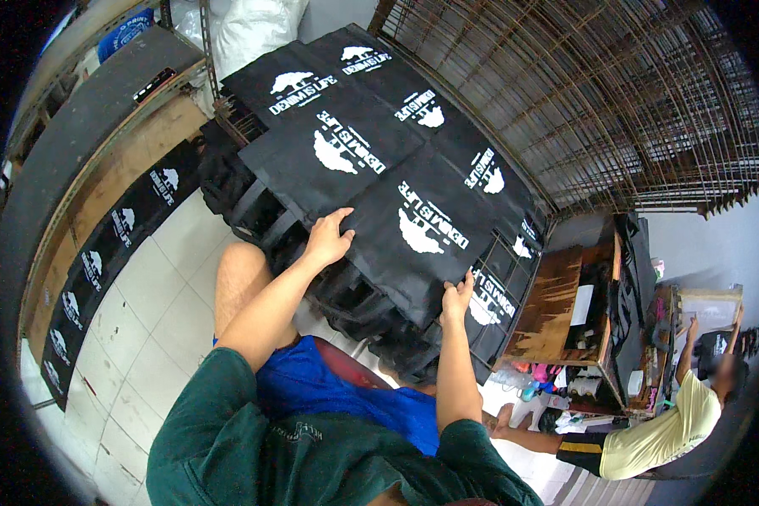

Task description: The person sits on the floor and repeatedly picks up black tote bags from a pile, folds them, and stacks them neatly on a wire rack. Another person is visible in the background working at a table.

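Note:
Printed black fabric bags, each with a white picture and lettering, lie flat in rows across a wire rack in front of me. At the near edge, one black bag [413,232] lies between my hands. My left hand [329,239] is at its left corner, thumb and forefinger closed on the cloth. My right hand [458,297] pinches the right corner, thumb on top and the other fingers mostly hidden. Another black bag [320,160] lies just beyond my left hand. Dark straps and folded cloth [346,299] hang below the near edge.
Stacked wire racks [599,93] rise at the back right. More printed black cloth [84,274] lines a curved-looking bench [84,126] on the left. At the right, a co-worker in a yellow shirt [662,430] handles a frame [710,308] beside a wooden cabinet [557,295].

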`<state>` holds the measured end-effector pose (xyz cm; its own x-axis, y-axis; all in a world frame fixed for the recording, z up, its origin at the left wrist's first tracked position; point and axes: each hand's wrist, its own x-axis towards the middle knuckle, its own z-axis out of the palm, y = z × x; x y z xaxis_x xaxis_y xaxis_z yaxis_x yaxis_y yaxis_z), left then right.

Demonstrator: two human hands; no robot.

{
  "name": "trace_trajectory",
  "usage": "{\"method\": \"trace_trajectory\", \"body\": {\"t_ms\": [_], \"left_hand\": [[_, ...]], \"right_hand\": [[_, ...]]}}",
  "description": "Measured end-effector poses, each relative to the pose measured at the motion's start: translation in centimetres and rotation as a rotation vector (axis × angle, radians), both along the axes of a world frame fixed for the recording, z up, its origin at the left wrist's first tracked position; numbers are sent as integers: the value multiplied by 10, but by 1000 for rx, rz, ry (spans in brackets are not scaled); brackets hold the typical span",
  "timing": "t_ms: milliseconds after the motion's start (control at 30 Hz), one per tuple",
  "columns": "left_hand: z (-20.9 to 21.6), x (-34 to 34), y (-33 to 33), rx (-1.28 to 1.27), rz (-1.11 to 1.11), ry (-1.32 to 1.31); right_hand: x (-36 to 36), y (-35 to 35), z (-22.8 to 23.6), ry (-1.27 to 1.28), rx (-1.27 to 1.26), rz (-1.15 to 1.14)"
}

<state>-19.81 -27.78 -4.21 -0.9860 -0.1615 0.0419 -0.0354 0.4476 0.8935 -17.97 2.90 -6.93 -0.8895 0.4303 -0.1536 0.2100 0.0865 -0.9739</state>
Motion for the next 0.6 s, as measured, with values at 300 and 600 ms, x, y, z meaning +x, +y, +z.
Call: {"method": "trace_trajectory", "body": {"t_ms": [300, 600], "left_hand": [[4, 6, -9, -73, 2, 52], [-9, 4, -16, -209, 45, 157]], "right_hand": [[5, -3, -1, -51, 66, 42], [10, -10, -1, -50, 160, 1]]}}
